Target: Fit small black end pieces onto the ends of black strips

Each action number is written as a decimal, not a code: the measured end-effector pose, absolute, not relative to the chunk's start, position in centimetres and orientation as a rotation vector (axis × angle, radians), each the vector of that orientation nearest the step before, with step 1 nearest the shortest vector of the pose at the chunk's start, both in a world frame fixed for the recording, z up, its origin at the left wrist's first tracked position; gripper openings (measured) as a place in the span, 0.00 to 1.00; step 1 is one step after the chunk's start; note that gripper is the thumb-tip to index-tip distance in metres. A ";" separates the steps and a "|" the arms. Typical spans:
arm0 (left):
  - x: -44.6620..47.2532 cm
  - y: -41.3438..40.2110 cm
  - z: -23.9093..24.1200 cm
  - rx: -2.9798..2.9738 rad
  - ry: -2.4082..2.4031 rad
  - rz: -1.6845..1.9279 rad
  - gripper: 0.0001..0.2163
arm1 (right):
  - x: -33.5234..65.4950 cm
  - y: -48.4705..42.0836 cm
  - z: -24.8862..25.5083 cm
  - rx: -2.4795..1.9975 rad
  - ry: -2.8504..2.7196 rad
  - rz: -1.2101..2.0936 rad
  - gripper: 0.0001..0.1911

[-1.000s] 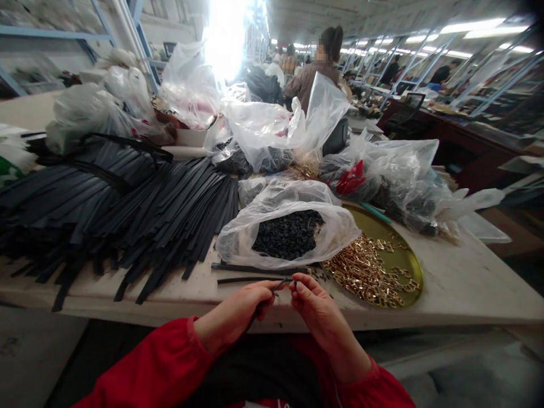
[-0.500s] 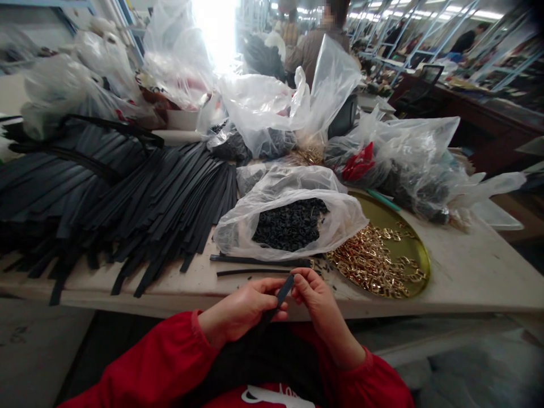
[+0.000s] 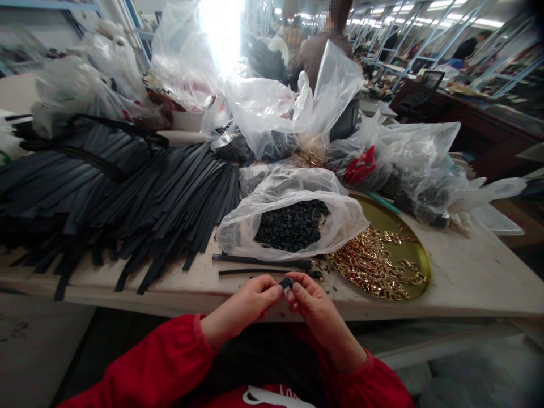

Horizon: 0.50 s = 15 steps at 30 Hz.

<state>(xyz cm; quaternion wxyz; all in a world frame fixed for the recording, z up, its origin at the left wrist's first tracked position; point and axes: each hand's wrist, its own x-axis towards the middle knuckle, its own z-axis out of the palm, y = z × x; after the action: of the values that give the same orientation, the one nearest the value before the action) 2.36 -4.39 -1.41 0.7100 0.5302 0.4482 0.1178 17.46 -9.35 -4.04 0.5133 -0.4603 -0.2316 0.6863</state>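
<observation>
Just beyond the fingers, two loose black strips [image 3: 263,266] lie across the counter [image 3: 467,277]; behind them an open clear bag of small black loops [image 3: 293,225]. Right of the fingers — a gold tray [image 3: 408,243] heaped with gold buckles [image 3: 374,266]. Far left, a fanned pile of black straps [image 3: 127,198]. Left hand [image 3: 250,303] and right hand [image 3: 314,303] meet fingertip to fingertip, fingers clamped on a small black strap piece [image 3: 287,282] — dark, narrow, mostly hidden; its length below cannot be made out.
</observation>
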 end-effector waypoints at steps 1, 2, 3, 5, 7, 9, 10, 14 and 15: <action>2.4 -4.4 -1.3 1.252 1.010 0.272 0.11 | 17.4 -9.5 -4.0 -1.101 -0.574 1.640 0.16; 2.4 -4.4 -1.2 1.330 1.023 0.285 0.11 | 17.3 -9.6 -3.9 -1.110 -0.606 1.623 0.16; 2.4 -4.4 -1.1 1.408 1.032 0.297 0.11 | 17.2 -9.7 -3.9 -1.132 -0.656 1.600 0.16; 2.5 -4.5 -1.0 1.555 1.039 0.294 0.11 | 17.0 -10.0 -4.0 -1.203 -0.804 1.520 0.16; 2.6 -4.7 -1.0 1.669 1.034 0.273 0.11 | 16.9 -10.3 -4.0 -1.272 -1.002 1.411 0.14; 2.5 -4.8 -0.8 1.752 1.026 0.269 0.10 | 16.9 -10.7 -4.0 -1.303 -1.165 1.350 0.13; 2.4 -4.9 -0.7 1.763 1.018 0.260 0.09 | 17.0 -10.8 -3.9 -1.307 -1.201 1.355 0.12; 1.7 -5.0 0.7 1.549 0.873 0.070 0.09 | 17.7 -11.0 -3.4 -1.317 -1.049 1.468 0.14; 1.5 -5.0 1.1 1.502 0.841 0.008 0.09 | 17.8 -11.0 -3.3 -1.325 -0.982 1.481 0.15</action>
<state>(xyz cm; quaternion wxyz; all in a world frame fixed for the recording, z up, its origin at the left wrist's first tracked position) 1.48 -4.99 1.10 0.6520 0.6616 0.3703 0.0037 17.84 -10.97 -3.29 0.4461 -0.5351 -0.3966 0.5977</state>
